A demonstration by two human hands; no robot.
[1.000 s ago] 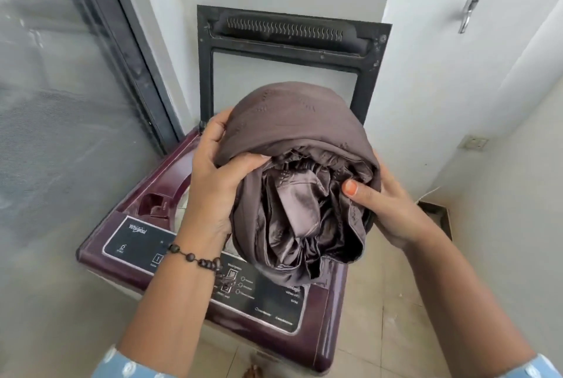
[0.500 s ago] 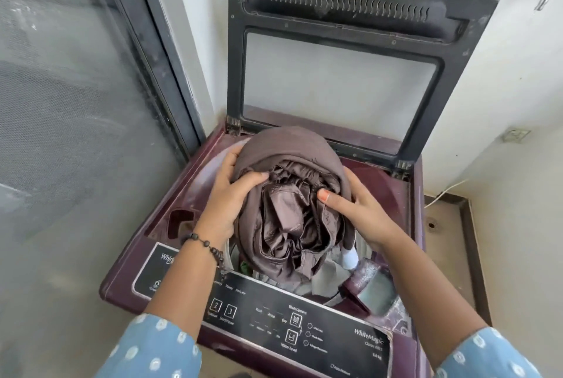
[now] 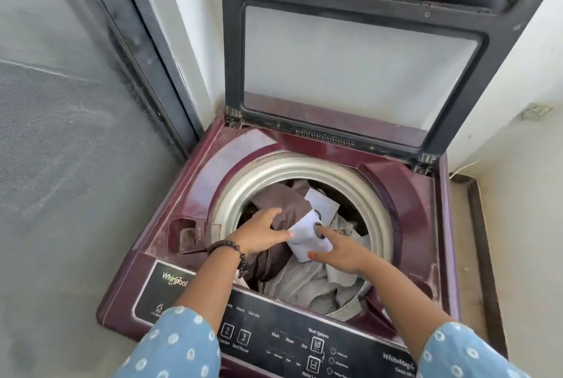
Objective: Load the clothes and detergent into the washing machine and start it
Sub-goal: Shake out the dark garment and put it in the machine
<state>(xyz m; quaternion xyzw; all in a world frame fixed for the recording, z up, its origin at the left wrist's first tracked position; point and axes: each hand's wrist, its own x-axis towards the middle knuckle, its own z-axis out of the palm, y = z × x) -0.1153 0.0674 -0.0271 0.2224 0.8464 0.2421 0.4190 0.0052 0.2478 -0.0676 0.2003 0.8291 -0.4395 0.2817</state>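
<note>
A maroon top-load washing machine (image 3: pixel 182 182) stands with its lid (image 3: pixel 359 51) raised. Inside the drum (image 3: pixel 259 176) lie a brown garment (image 3: pixel 283 207), a white cloth (image 3: pixel 307 237) and grey clothes (image 3: pixel 301 283). My left hand (image 3: pixel 262 231) reaches into the drum with fingers spread on the brown garment, its thumb against the white cloth. My right hand (image 3: pixel 338 252) lies flat on the clothes, forefinger pressing the white cloth. Neither hand visibly grips anything. No detergent shows.
The black control panel (image 3: pixel 307 347) with buttons runs along the machine's front edge. An empty dispenser pocket (image 3: pixel 189 234) sits left of the drum. A glass door with a dark frame (image 3: pixel 143 42) is at the left. White walls stand behind and to the right.
Both hands lowered the brown bundle from above the machine into the drum and let it go. They now press on the clothes inside. The camera moved closer and looks down.
</note>
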